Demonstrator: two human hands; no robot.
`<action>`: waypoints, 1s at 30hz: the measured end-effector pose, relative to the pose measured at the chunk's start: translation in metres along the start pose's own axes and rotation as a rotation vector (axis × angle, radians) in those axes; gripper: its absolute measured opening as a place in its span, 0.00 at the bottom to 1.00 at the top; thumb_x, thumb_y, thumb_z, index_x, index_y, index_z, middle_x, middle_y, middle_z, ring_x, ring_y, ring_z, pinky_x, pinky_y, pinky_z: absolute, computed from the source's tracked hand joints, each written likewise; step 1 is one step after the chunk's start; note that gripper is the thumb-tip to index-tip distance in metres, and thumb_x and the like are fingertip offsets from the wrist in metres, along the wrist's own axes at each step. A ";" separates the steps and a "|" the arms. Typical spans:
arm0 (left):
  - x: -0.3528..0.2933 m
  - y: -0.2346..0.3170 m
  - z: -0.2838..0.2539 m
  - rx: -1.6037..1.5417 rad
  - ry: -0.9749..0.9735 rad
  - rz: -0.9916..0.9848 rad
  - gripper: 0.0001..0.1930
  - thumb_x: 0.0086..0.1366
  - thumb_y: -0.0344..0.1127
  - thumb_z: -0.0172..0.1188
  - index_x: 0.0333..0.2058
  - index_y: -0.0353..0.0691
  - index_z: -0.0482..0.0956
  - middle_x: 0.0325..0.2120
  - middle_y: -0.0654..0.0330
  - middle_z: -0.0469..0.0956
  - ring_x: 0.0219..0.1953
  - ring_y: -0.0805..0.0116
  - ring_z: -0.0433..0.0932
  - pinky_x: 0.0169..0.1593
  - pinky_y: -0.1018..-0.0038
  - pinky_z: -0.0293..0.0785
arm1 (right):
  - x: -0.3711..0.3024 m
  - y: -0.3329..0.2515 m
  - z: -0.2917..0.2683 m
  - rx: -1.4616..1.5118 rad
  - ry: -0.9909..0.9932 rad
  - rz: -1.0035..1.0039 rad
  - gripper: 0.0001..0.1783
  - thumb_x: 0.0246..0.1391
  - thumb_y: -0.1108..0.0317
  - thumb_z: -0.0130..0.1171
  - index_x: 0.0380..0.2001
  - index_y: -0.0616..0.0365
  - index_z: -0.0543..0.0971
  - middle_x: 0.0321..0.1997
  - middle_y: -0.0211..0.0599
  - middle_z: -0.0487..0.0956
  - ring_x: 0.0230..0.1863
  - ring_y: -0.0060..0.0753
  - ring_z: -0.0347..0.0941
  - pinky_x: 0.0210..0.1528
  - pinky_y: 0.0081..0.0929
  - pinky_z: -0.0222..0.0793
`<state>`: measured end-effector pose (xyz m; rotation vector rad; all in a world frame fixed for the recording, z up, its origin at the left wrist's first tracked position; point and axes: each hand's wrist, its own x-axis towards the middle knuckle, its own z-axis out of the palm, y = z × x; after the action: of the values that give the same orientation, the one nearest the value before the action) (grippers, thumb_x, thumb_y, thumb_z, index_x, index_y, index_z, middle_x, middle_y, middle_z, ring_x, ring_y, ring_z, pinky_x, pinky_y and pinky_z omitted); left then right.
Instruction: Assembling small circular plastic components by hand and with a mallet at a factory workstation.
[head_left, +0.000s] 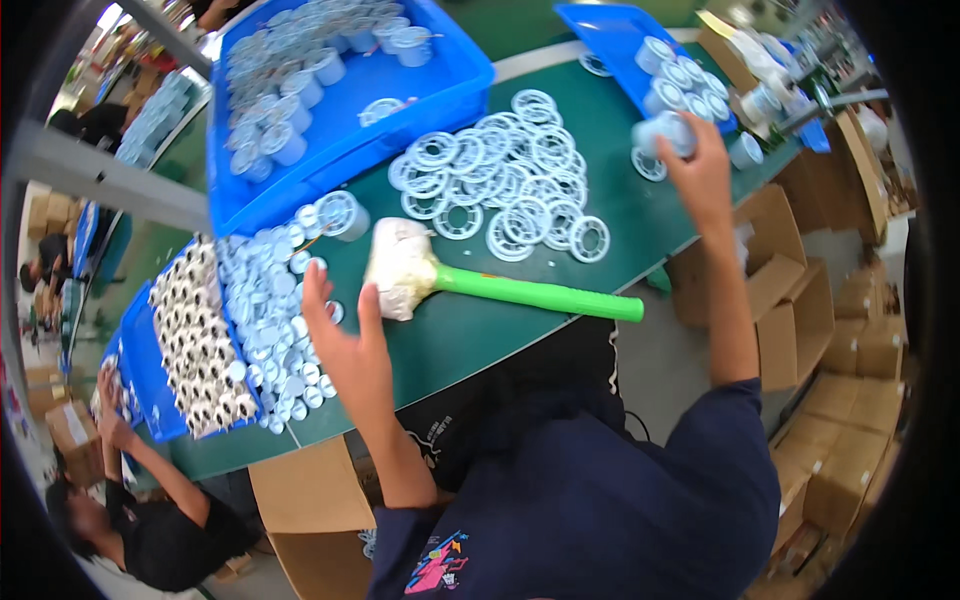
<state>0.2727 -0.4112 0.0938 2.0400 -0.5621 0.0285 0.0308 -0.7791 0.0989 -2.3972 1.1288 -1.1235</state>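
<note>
In my right hand [702, 168], at the far right of the bench, a light blue plastic cup-shaped part [662, 134] is pinched between thumb and fingers. My left hand [352, 352] holds nothing, its fingers spread and raised beside a pile of small light blue caps [285, 345]. Just right of that hand lies a mallet [500, 287] with a green handle and a bulky whitish head. Beyond the mallet, flat light blue rings [520, 185] are heaped on the green bench [625, 235]. Another cup-shaped part [343, 216] rests near the caps.
A large blue bin [350, 160] of cup-shaped parts stands at the back left. To the right, a blue tray [612, 42] holds more cups. At left, a blue tray [150, 375] carries white pieces with dark spots [200, 335]. A co-worker's hand [115, 425] and cardboard boxes [305, 490] are nearby.
</note>
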 end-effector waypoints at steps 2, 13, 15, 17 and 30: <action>0.023 -0.004 0.015 0.030 -0.059 -0.026 0.38 0.71 0.47 0.67 0.73 0.40 0.64 0.66 0.42 0.71 0.65 0.49 0.73 0.68 0.58 0.67 | 0.014 0.073 -0.002 -0.138 0.018 0.068 0.34 0.58 0.53 0.71 0.58 0.71 0.78 0.58 0.59 0.80 0.57 0.56 0.78 0.61 0.42 0.72; 0.090 -0.022 0.046 0.209 0.012 0.010 0.35 0.62 0.43 0.75 0.62 0.30 0.74 0.56 0.40 0.78 0.56 0.48 0.79 0.62 0.60 0.73 | 0.004 0.009 0.031 -0.217 -0.027 -0.218 0.26 0.59 0.64 0.69 0.58 0.62 0.78 0.56 0.51 0.77 0.59 0.56 0.74 0.59 0.46 0.73; 0.092 -0.034 0.049 0.158 0.032 0.054 0.33 0.63 0.41 0.75 0.61 0.31 0.75 0.56 0.41 0.78 0.56 0.50 0.79 0.61 0.61 0.74 | -0.015 -0.047 0.026 0.136 -0.399 -0.194 0.19 0.59 0.65 0.69 0.52 0.58 0.81 0.55 0.46 0.77 0.59 0.54 0.73 0.55 0.44 0.76; 0.090 -0.035 0.043 0.111 0.060 0.104 0.32 0.63 0.40 0.75 0.61 0.32 0.75 0.56 0.43 0.78 0.55 0.53 0.80 0.61 0.63 0.74 | -0.038 -0.087 0.033 0.230 -0.545 -0.365 0.16 0.56 0.64 0.71 0.47 0.55 0.83 0.55 0.44 0.77 0.56 0.49 0.74 0.52 0.40 0.77; -0.048 -0.032 -0.069 0.089 -0.298 0.190 0.28 0.53 0.22 0.73 0.55 0.39 0.80 0.61 0.47 0.77 0.61 0.46 0.78 0.62 0.58 0.74 | -0.108 -0.159 0.028 0.438 -0.574 -0.560 0.18 0.46 0.69 0.78 0.40 0.59 0.82 0.58 0.49 0.77 0.53 0.52 0.76 0.48 0.41 0.77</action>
<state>0.2569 -0.3223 0.0913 2.0845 -0.9549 -0.1416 0.0942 -0.5961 0.1046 -2.4620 0.0193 -0.6284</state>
